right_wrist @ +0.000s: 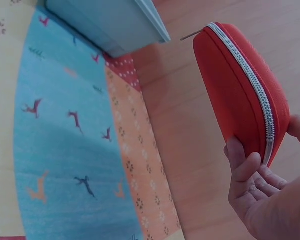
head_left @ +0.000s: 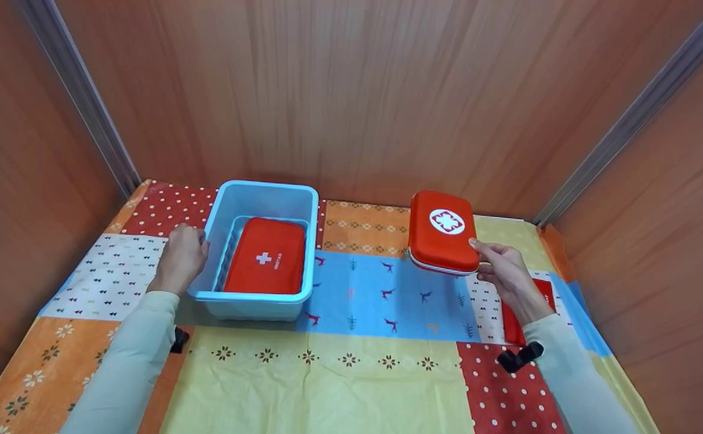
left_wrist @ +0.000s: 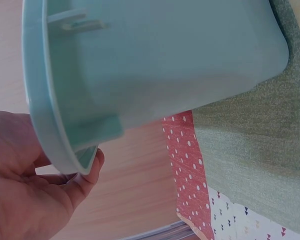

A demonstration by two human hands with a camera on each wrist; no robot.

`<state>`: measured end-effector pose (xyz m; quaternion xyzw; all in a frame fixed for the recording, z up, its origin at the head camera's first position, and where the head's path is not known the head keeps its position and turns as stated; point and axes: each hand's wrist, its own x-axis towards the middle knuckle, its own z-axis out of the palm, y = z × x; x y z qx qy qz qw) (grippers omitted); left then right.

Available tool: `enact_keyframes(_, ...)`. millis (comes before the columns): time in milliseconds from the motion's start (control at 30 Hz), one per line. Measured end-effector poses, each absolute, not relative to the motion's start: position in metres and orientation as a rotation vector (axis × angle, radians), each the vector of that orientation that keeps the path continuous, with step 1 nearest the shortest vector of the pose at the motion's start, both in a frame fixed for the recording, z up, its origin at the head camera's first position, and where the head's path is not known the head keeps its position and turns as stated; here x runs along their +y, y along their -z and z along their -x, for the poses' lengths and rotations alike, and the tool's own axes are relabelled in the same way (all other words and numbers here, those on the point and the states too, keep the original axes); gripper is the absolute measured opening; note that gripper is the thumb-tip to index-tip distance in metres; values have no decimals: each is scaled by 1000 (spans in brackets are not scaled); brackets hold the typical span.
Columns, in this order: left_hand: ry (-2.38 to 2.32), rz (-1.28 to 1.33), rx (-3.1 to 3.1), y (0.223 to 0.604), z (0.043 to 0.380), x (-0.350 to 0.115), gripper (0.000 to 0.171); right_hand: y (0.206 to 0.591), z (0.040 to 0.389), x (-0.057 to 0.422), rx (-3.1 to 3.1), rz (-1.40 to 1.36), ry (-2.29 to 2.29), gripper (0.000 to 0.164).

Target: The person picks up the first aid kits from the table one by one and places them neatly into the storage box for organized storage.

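Note:
My right hand (head_left: 503, 271) pinches the near right corner of a red zippered first-aid case (head_left: 446, 232), thumb on top and fingers beneath. In the right wrist view the case (right_wrist: 240, 95) hangs above the cloth, its white zipper (right_wrist: 255, 80) closed. With curled fingers my left hand (head_left: 182, 256) grips the left rim of a light blue plastic bin (head_left: 253, 307); the left wrist view shows the fingers (left_wrist: 87, 177) hooked under that rim (left_wrist: 45, 115). Inside the bin lies a flat red first-aid pouch (head_left: 265, 256) with a white cross.
Another flat red item (head_left: 511, 322) lies on the cloth under my right wrist, partly hidden by it. A patchwork-print tablecloth (head_left: 351, 386) covers the table. Wood-grain panels (head_left: 351, 102) close off the back and both sides.

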<state>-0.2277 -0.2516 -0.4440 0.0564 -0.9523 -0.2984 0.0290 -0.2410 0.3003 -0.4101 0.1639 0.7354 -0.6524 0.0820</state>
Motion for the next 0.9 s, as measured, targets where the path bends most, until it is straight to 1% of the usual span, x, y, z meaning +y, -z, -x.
enact_keyframes(400,842,-170,-2947,443,229,-253,37,404,246,284,2200,-441,1926,67)
enact_keyframes(900,844,-185,-2957,443,231,-252,39,396,251,261,2234,-360,1938,62)
